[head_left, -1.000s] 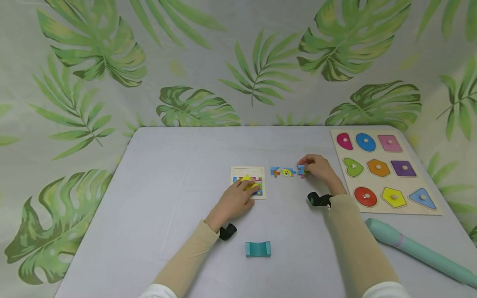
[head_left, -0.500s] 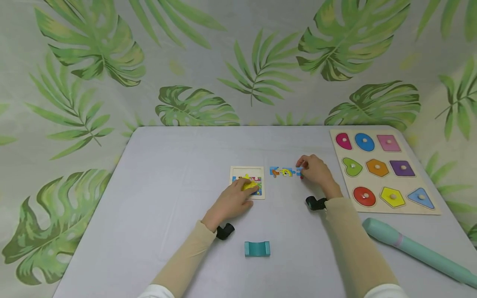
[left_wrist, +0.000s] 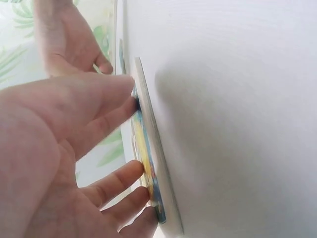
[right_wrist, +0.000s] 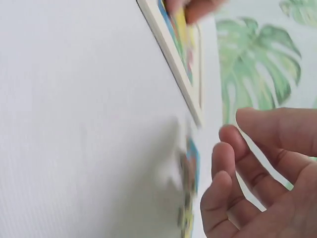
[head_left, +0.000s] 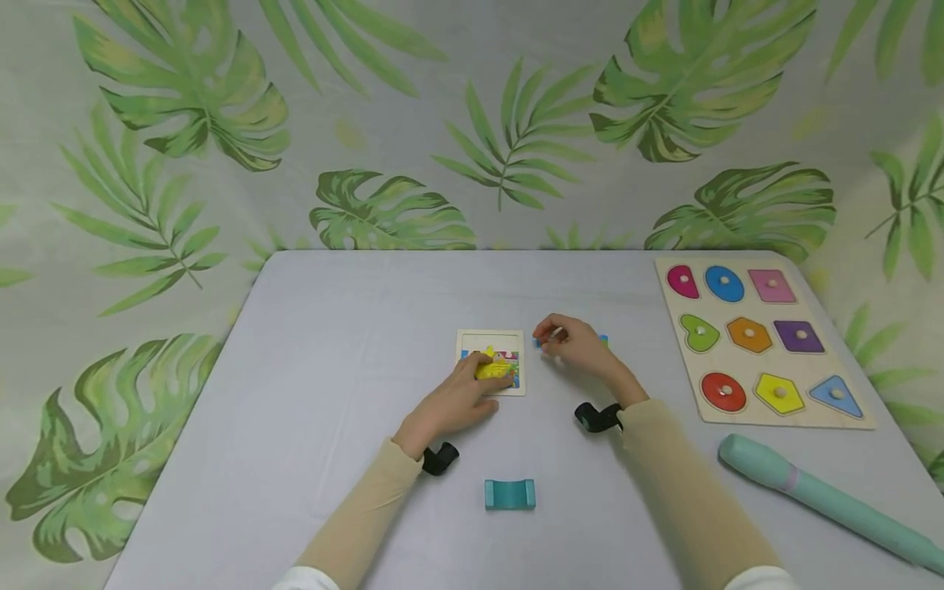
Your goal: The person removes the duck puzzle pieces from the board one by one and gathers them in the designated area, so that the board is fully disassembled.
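A small wooden puzzle tray (head_left: 490,339) lies mid-table, its lower part filled with coloured pieces and its top strip bare. My left hand (head_left: 455,401) rests with its fingertips on the yellow part of the picture (head_left: 492,369). In the left wrist view its fingers (left_wrist: 116,182) are extended against the tray's face. Just right of the tray, my right hand (head_left: 578,348) hovers over loose jigsaw pieces and hides most of them. A blue end (head_left: 538,342) shows by its fingertips. In the right wrist view the fingers (right_wrist: 223,156) are loosely bent, apart from the pieces (right_wrist: 190,168), holding nothing.
A wooden shape-peg board (head_left: 693,385) lies at the table's right, with a long mint-green stick-like object (head_left: 833,500) in front of it. A small teal block with a curved top (head_left: 510,494) sits near the front. A leaf-print cloth (head_left: 398,123) hangs behind.
My right hand has moved left from the far-right loose piece to the left end of the pieces, letting go of that piece. My left hand stays on the tray.
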### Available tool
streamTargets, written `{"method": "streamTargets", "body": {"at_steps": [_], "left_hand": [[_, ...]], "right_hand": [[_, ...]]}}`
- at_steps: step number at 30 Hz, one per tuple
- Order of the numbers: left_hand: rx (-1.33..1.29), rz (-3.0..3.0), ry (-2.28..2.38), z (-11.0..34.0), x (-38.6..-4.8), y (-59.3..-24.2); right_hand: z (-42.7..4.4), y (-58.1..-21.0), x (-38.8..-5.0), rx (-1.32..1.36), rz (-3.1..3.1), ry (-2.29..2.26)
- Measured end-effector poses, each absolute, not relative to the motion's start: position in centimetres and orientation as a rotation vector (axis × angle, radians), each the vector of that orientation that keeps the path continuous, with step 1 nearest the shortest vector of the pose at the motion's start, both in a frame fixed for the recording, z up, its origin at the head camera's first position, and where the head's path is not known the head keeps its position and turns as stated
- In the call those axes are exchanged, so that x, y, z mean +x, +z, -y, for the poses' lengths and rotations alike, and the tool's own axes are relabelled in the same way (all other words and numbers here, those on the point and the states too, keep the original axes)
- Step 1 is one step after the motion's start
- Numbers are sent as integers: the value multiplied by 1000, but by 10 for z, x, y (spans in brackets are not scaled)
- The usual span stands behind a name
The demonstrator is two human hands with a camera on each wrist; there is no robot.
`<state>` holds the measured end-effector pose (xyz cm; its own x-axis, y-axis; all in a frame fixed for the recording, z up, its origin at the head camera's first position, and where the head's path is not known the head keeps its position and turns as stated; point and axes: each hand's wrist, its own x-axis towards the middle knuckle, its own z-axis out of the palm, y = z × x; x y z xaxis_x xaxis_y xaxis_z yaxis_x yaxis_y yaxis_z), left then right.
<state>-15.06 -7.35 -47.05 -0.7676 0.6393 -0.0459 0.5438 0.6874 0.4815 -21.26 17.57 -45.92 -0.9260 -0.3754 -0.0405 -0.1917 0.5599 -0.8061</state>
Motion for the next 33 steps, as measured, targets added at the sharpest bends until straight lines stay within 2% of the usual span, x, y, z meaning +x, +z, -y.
{"method": "streamTargets", "body": {"at_steps": [11,33], "left_hand": [[915,-2691,622,72,-149,-465],[900,-2717,583,66,-146,-456]], "right_hand": [[-135,-469,-208,-649,-2588,-1123],[-134,-469,-205,-641,-2560,-1220]]}}
